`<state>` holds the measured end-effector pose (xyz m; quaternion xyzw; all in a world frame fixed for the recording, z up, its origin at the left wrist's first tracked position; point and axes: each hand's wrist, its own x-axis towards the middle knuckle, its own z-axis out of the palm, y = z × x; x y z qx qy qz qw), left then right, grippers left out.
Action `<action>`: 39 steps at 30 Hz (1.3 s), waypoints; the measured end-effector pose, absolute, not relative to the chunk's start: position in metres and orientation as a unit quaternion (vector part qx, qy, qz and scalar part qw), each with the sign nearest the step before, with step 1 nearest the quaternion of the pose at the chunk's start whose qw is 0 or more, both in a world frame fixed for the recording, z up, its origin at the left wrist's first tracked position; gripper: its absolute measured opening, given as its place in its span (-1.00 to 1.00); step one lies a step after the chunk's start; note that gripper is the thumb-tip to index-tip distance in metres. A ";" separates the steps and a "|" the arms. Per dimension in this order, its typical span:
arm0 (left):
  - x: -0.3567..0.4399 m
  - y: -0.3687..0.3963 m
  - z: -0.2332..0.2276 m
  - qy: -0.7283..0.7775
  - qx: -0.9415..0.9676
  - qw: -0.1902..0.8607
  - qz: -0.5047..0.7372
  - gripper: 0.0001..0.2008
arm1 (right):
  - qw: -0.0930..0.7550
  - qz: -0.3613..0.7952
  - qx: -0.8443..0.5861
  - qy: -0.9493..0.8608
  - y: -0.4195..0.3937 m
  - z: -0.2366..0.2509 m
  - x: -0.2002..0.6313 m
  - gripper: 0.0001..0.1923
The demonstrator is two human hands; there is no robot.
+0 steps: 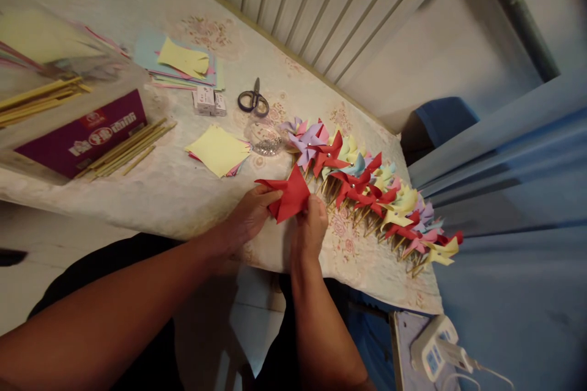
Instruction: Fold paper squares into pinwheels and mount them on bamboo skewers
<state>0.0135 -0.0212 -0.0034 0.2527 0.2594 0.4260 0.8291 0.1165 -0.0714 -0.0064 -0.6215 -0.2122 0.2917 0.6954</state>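
Between my two hands, just above the table's front edge, is a red paper pinwheel (293, 195) with its blades partly folded. My left hand (251, 212) pinches its left side between thumb and fingers. On the right side, my right hand (312, 220) grips the paper near its lower right corner; the fingertips are partly hidden behind it. Finished pinwheels on sticks (371, 186) lie in a long row to the right, in red, yellow, pink, purple and blue. Left of the hands lies a stack of square paper sheets (217, 149), yellow on top, beside a clear bag of small metallic pieces (267, 145).
Scissors (254, 99) and small white boxes (209, 101) lie farther back. At left stand a purple-labelled box (92, 134), loose wooden sticks (126, 149) and cut coloured paper (183, 60). A radiator (293, 0) borders the table's far side. A power strip (438, 351) sits low at right.
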 end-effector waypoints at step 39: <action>0.014 -0.011 -0.011 0.262 0.299 0.812 0.427 -0.86 | 0.582 0.312 -0.674 -0.330 -0.073 0.006 0.098 -0.81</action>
